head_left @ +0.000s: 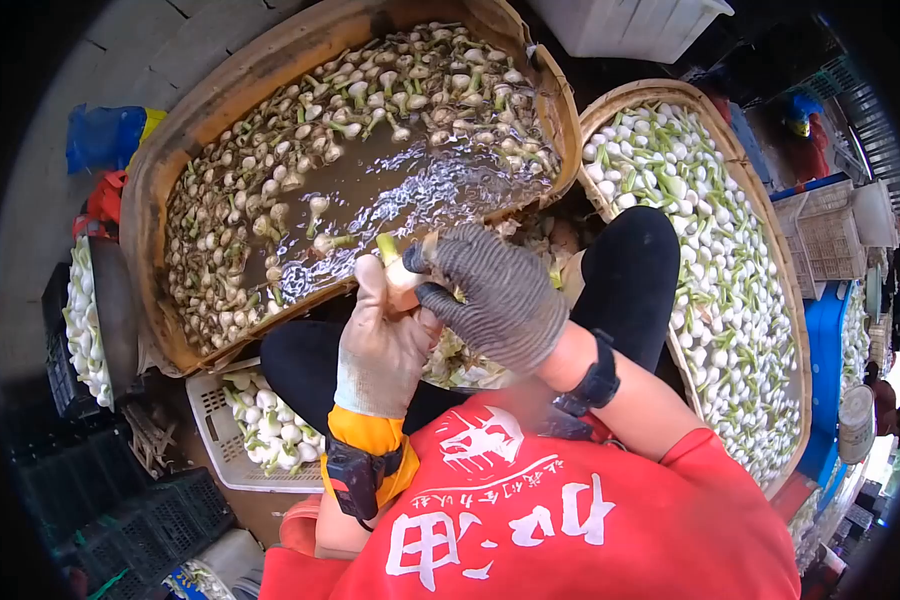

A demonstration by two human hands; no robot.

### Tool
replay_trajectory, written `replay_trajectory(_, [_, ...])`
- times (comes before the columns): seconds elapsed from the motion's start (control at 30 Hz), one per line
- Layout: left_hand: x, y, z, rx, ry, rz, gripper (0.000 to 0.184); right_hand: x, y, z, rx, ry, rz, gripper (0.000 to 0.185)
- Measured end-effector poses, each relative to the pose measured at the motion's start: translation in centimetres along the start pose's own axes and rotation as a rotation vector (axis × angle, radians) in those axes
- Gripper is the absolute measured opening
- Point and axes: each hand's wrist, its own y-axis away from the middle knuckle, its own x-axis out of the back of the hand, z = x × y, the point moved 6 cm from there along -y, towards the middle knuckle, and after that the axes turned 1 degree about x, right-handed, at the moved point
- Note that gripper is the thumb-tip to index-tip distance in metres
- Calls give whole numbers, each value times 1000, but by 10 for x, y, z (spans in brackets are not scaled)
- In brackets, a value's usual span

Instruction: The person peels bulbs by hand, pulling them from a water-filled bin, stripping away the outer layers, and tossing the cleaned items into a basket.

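Note:
Above my lap, a white garlic bulb [400, 282] with a short green stalk is held between my two hands. My left hand [385, 345], in a pale glove with an orange cuff, is closed around its lower left side. From the right, my right hand [500, 300] in a grey ribbed glove presses thumb and fingers against the same bulb. A small brownish bit shows by its fingertips, too small to name. Just beyond the hands, a big tub [150, 240] holds muddy water and many unpeeled garlic bulbs [310, 120].
On the right stands a long basket [795, 330] heaped with cleaned white garlic [715, 240]. A pale plastic crate [215, 440] with white bulbs sits at my left knee. Dark crates [155, 530] are at lower left, a blue tub [825, 350] at far right. Peelings [460, 365] lie between my legs.

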Motion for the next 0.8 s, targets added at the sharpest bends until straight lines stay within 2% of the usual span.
replay_trajectory(0.07, [-4,1,-5,-19,27,197,48,-8,9,6,-25,72,11,30])
replay_trajectory(0.17, [-12,11,3,-37,5,68,45,-14,14,-5,-1,93,59,29])
replay_trajectory(0.2, [-12,15,3,-45,-116,192,41,-15,17,-7,-12,100,55,29])
replay_trajectory(0.3, [11,22,4,17,-155,116,39,-15,17,-14,51,139,63,25])
replay_trajectory(0.33, [8,26,6,26,-231,318,41,-10,12,-20,39,46,49,23])
replay_trajectory(0.37, [3,29,10,19,-232,322,41,-3,7,-26,26,-48,36,21])
replay_trajectory(0.43, [-12,33,8,127,-320,164,48,12,-15,-22,-29,-9,-55,22])
replay_trajectory(0.47, [-23,36,11,136,-507,2,54,29,-26,-23,31,165,14,21])
replay_trajectory(0.5, [-38,40,8,139,-383,117,57,41,-39,-9,120,178,178,18])
replay_trajectory(0.53, [-39,41,7,140,-369,62,57,59,-52,-2,54,238,279,15])
replay_trajectory(0.57, [-40,43,5,141,-353,7,57,75,-65,24,88,280,401,16])
replay_trajectory(0.6, [-39,45,4,133,-354,4,57,85,-77,57,-3,330,482,19])
replay_trajectory(0.63, [-37,47,4,100,-372,40,55,94,-79,62,-78,474,481,15])
replay_trajectory(0.67, [-35,48,5,64,-389,79,53,87,-72,70,-170,343,397,16])
replay_trajectory(0.7, [-33,51,9,55,-690,215,48,76,-60,68,-262,213,305,17])
replay_trajectory(0.77, [-38,49,7,50,-720,318,41,40,-26,57,-351,-42,85,19])
replay_trajectory(0.8, [-38,48,6,54,-715,317,41,28,-15,44,-288,-35,1,19])
